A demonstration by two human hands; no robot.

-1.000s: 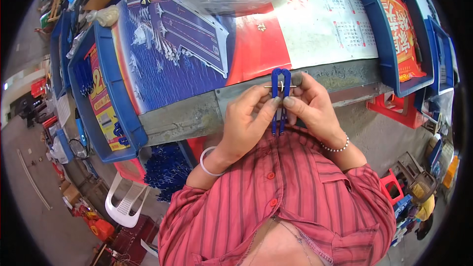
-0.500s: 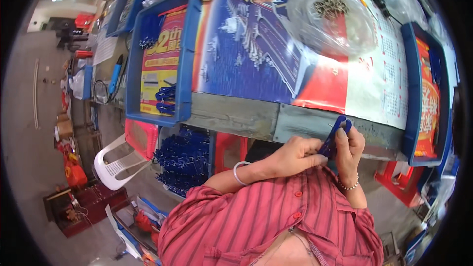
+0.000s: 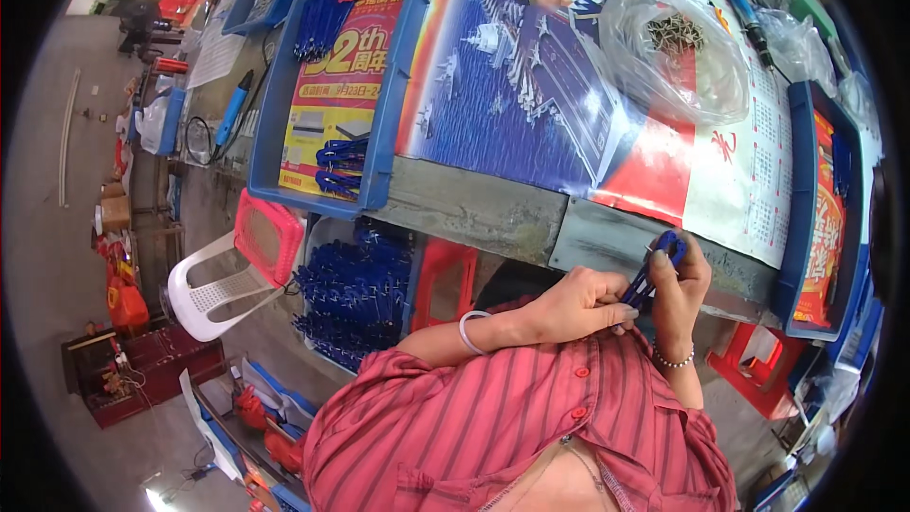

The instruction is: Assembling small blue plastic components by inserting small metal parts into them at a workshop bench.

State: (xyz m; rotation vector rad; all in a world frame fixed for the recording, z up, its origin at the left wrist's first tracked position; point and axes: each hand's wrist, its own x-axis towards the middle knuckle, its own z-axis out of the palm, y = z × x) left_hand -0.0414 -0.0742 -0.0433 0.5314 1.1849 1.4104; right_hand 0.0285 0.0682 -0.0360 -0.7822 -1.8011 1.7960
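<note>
Between my hands, just off the table's near edge, is a slim dark blue piece with a looped upper end (image 3: 672, 246); its exact kind is unclear. My right hand (image 3: 681, 296) has thumb and fingers closed around it below the loop. The fingers of my left hand (image 3: 572, 309) pinch its lower end, partly hiding it. Similar blue pieces (image 3: 341, 167) lie in a blue tray (image 3: 379, 156) on the table at left. A clear plastic bag (image 3: 716, 100) holding small metal parts (image 3: 676, 33) rests on a printed poster (image 3: 521, 123).
A second blue tray (image 3: 791, 218) stands at the right end of the table (image 3: 474, 209). Below the table sits a bin heaped with blue pieces (image 3: 351, 294), beside a pink and white chair (image 3: 213, 294). A red stool (image 3: 754, 374) is at lower right. A blue pen-like tool (image 3: 234, 109) lies at left.
The view has shifted slightly, so the table and trays sit a little differently. Both hands still hold the blue piece, which has turned a little, its loop now showing more openly.
</note>
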